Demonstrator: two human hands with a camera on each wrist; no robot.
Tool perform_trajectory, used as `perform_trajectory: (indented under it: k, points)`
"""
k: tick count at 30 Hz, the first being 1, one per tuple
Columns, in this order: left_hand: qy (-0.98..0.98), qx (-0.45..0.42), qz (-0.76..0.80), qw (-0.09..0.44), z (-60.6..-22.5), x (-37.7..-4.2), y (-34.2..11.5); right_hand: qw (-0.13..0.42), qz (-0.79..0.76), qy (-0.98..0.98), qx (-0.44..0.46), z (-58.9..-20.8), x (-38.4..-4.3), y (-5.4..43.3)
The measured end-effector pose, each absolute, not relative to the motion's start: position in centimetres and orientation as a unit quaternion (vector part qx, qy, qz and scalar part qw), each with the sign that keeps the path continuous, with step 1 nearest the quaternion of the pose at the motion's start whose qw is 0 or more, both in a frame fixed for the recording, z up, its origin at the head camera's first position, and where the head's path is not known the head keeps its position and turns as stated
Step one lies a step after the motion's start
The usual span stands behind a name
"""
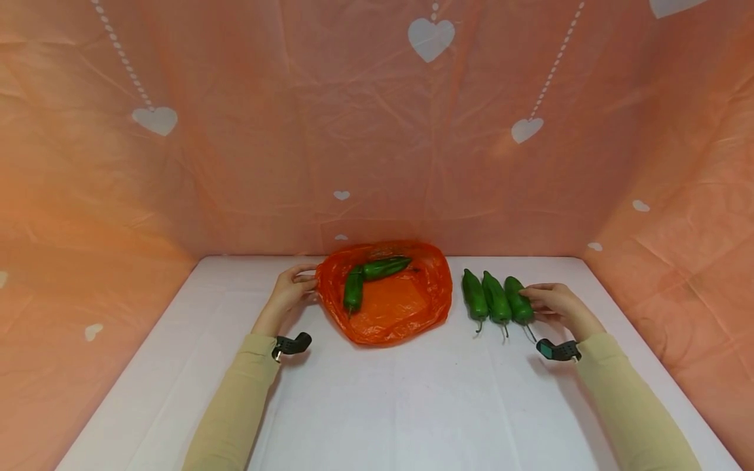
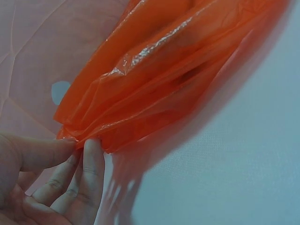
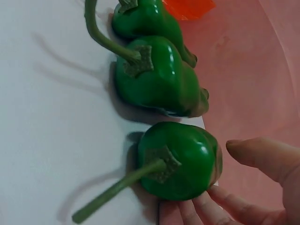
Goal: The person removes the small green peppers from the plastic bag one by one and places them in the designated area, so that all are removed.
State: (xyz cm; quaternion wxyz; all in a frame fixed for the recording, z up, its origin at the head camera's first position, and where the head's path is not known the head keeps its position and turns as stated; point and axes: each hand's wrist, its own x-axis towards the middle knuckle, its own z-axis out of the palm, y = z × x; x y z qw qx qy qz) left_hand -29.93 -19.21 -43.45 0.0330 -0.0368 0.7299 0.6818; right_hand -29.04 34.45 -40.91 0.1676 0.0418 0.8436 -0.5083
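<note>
An orange plastic bag (image 1: 391, 314) lies spread with its mouth wide, and two green peppers (image 1: 385, 267) rest inside it. At its left rim, my left hand (image 1: 290, 291) pinches the bag's edge between thumb and fingers; the left wrist view shows the gathered plastic (image 2: 136, 103) at the fingertips. To the right, three green peppers lie in a row, stems toward me. My right hand (image 1: 554, 302) is at the rightmost pepper (image 3: 180, 159). Its fingers lie along that pepper's outer side, while the thumb (image 3: 258, 154) shows a small gap from it.
The middle pepper (image 1: 497, 299) and the left pepper (image 1: 474, 296) of the row lie between the right hand and the bag. A white-covered table (image 1: 400, 405) carries everything. Orange sheeting with white hearts (image 1: 432, 39) stands behind and at both sides.
</note>
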Motion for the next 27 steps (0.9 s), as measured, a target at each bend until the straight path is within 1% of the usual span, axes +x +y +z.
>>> perform_trajectory:
  k: [5,9,12,16,19,27]
  points:
    - [0.732,-0.032,0.680,0.031,-43.6,-30.1,-19.2,0.144,-0.516,0.844,0.002,-40.9,-28.5,35.1]
    - [0.740,-0.024,0.671,0.022,-43.6,-30.1,-19.2,0.158,-0.525,0.836,0.000,-40.3,-28.7,35.6]
    - [0.740,-0.024,0.672,0.025,-43.3,-29.9,-19.1,0.169,-0.540,0.824,0.008,-39.7,-29.1,36.0]
    - [0.736,-0.027,0.675,0.031,-43.3,-30.0,-19.1,0.165,-0.548,0.820,0.004,-39.0,-29.4,36.6]
    - [0.739,-0.024,0.673,0.024,-43.7,-30.3,-19.2,0.162,-0.549,0.820,0.000,-38.4,-29.5,36.8]
    - [0.751,-0.020,0.660,0.011,-43.7,-30.4,-19.3,0.147,-0.583,0.799,-0.011,-36.4,-29.9,35.4]
